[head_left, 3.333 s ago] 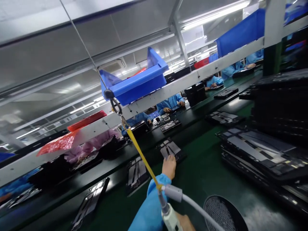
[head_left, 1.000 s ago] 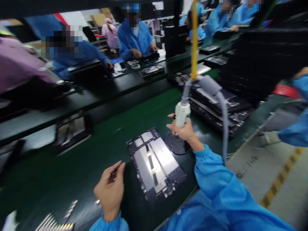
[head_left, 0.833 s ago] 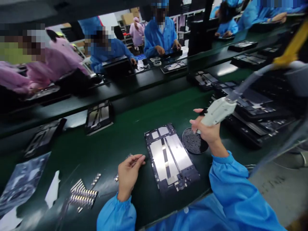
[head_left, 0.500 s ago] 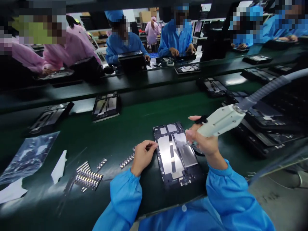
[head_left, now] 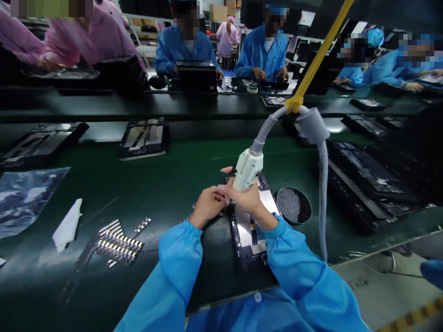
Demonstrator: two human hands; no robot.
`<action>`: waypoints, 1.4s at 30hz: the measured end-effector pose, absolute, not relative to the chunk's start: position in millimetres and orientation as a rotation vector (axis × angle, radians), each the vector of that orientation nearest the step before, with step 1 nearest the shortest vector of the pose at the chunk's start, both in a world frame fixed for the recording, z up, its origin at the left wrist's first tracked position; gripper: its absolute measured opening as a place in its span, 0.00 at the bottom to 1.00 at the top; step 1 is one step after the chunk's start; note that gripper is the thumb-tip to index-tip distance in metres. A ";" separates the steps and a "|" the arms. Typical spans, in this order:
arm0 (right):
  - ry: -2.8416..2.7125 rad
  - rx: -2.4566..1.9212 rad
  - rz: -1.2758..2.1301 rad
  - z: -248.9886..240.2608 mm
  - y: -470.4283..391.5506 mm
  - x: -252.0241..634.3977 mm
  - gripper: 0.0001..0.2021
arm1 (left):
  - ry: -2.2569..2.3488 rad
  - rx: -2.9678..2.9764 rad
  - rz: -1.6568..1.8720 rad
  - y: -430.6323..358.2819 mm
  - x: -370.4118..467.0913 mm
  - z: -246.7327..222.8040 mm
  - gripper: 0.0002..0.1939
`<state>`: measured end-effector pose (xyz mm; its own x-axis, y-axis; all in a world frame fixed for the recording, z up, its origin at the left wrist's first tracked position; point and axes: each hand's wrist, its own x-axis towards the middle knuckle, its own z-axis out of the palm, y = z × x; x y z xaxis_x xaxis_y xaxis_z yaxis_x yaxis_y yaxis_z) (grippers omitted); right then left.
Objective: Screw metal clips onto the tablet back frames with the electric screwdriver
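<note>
My right hand (head_left: 244, 198) grips a pale electric screwdriver (head_left: 249, 167) with a grey cable at its top. Its tip points down at the left edge of an opened tablet (head_left: 251, 235), whose silvery battery panels show past my forearm. Beside that edge my left hand (head_left: 212, 205) is pinched, its fingertips touching those of my right hand. Whatever the pinch may hold is hidden. Just right of the tablet is a round black dish (head_left: 294, 205) of small screw-like pieces. Left of my left hand, a strip of small parts (head_left: 188, 216) is partly covered.
Small metal-and-black strips (head_left: 119, 244), a white paper scrap (head_left: 68, 226) and a clear plastic bag (head_left: 29, 198) lie at left. Opened tablets (head_left: 143, 138) rest farther back, others are stacked (head_left: 377, 170) at right. A yellow strap (head_left: 320, 53) holds the cable. Co-workers sit opposite.
My right hand has brought the screwdriver left and more upright, over the tablet's left edge next to my left hand. The round dish is now uncovered. The view has shifted slightly.
</note>
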<state>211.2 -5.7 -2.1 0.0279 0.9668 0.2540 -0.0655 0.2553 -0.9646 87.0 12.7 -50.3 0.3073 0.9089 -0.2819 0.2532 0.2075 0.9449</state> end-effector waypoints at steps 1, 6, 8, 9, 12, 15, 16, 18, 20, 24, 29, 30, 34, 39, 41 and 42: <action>-1.258 -0.987 1.041 -4.4 -4.7 211.1 0.15 | 1.207 1.304 0.665 12.7 86.7 -50.9 0.10; -1.245 -1.027 1.029 -8.3 -3.7 211.9 0.17 | 1.207 1.281 0.677 11.8 87.3 -55.8 0.09; -1.239 -1.027 1.026 -8.5 -3.5 211.4 0.16 | 1.213 1.280 0.681 11.4 89.8 -56.7 0.09; -1.242 -1.025 1.028 -8.6 -3.5 210.9 0.16 | 1.217 1.280 0.684 11.2 90.9 -55.9 0.09; -1.255 -1.032 1.042 -8.4 -4.9 208.9 0.12 | 1.203 1.282 0.662 11.2 86.6 -45.5 0.10; -1.282 -1.056 1.035 -7.5 -8.2 206.5 0.10 | 1.212 1.343 0.667 11.7 60.3 -28.6 0.12; -1.294 -1.066 1.017 -7.2 -9.3 205.7 0.09 | 1.268 1.399 0.702 11.7 46.8 -24.2 0.13; -1.315 -1.086 0.975 -6.8 -10.8 204.1 0.08 | 1.464 1.517 0.764 10.4 18.3 -20.3 0.16; -1.311 -1.098 0.946 -6.3 -11.4 202.2 0.08 | 1.663 1.584 0.733 7.2 -4.5 -22.7 0.18; -1.298 -1.056 0.909 2.8 -14.7 202.0 0.07 | 1.832 1.721 0.507 -1.8 -12.8 -33.3 0.25; -1.219 -0.977 0.831 26.9 -31.1 239.5 0.19 | 1.832 1.994 0.354 -5.3 6.7 -38.2 0.21; -1.204 -0.980 0.812 29.1 -34.7 253.9 0.21 | 1.809 1.994 0.359 -4.5 8.2 -38.8 0.21; -1.104 -1.016 0.734 19.5 -43.7 321.7 0.18 | 1.758 1.811 0.425 0.4 9.7 -43.7 0.27; -0.891 -1.032 0.606 -14.4 -42.3 377.4 0.15 | 1.562 1.549 0.584 2.0 17.9 -47.5 0.31; -0.840 -1.056 0.584 -24.2 -39.3 383.3 0.15 | 1.608 1.571 0.543 0.7 21.0 -46.3 0.30; -0.828 -1.069 0.576 -27.3 -37.6 384.0 0.14 | 1.664 1.617 0.510 -0.3 22.1 -45.4 0.28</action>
